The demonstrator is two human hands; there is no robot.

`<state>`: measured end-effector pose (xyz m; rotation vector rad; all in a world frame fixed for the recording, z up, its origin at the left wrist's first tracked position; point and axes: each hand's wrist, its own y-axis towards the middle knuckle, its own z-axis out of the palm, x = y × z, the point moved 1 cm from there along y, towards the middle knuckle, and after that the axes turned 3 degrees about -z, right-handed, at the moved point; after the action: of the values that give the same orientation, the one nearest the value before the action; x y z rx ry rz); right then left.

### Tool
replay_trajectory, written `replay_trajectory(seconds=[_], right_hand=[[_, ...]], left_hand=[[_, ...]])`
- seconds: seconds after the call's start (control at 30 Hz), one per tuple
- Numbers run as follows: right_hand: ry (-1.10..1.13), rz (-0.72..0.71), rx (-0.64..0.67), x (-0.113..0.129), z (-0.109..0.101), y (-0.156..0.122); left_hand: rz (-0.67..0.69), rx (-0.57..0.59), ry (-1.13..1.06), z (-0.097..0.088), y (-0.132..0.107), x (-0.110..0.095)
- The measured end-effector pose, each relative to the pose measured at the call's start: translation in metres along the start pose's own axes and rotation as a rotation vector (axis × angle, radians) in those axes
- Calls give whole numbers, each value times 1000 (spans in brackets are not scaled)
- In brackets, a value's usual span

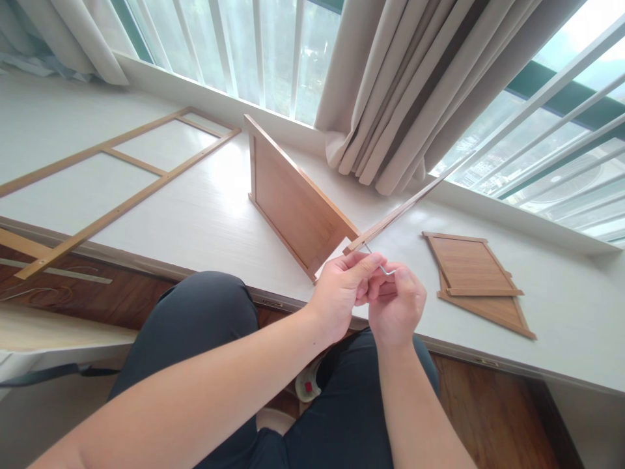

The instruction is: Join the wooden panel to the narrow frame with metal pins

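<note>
My right hand (398, 299) pinches the bent end of a thin metal hex key (388, 271). My left hand (344, 286) is closed, its thumb and fingers around the key's shaft just below the wood. The key's tip meets the near end of a wooden frame (390, 221), which is seen almost edge-on and slants away toward the window. Next to it a brown wooden panel (297, 202) stands on its edge, its near corner by my left hand. How far the tip sits in the wood is hidden.
On the white window ledge (195, 208), a ladder-like wooden frame (117, 212) lies at the left, overhanging the front edge. Two smaller wooden panels (471, 264) overlap at the right. Beige curtains (375, 98) hang behind. My knees (209, 306) are against the ledge.
</note>
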<state>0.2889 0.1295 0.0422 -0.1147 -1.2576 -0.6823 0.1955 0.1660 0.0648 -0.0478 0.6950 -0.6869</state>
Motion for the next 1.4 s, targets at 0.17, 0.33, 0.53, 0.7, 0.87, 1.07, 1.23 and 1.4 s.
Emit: replay_trajectory(seconds=[0.17,0.33,0.53,0.7,0.87,1.07,1.23,1.4], right_hand=[[6,-25,-11,-4,-3,0],[3,-93,7,-4,-3,0],[-57,-145,21,-3,-2,-3],[-140,-142,-9,-5,-5,-4],[-172,-175,-18,-8,-8,-4],[-245,-266,2,-2,-4,-6],[-322,-303,-1,4,1,-8],[-343,-336,-13,5,2,-7]], left_hand=[[13,10,8,1,-1,0],[3,-7,10,1,-1,0],[-4,-12,8,1,-1,0],[2,-15,24,1,-2,0],[5,1,16,0,-1,0],[-9,19,-24,1,-2,0],[-21,36,-85,1,-1,0],[-16,39,-91,0,1,1]])
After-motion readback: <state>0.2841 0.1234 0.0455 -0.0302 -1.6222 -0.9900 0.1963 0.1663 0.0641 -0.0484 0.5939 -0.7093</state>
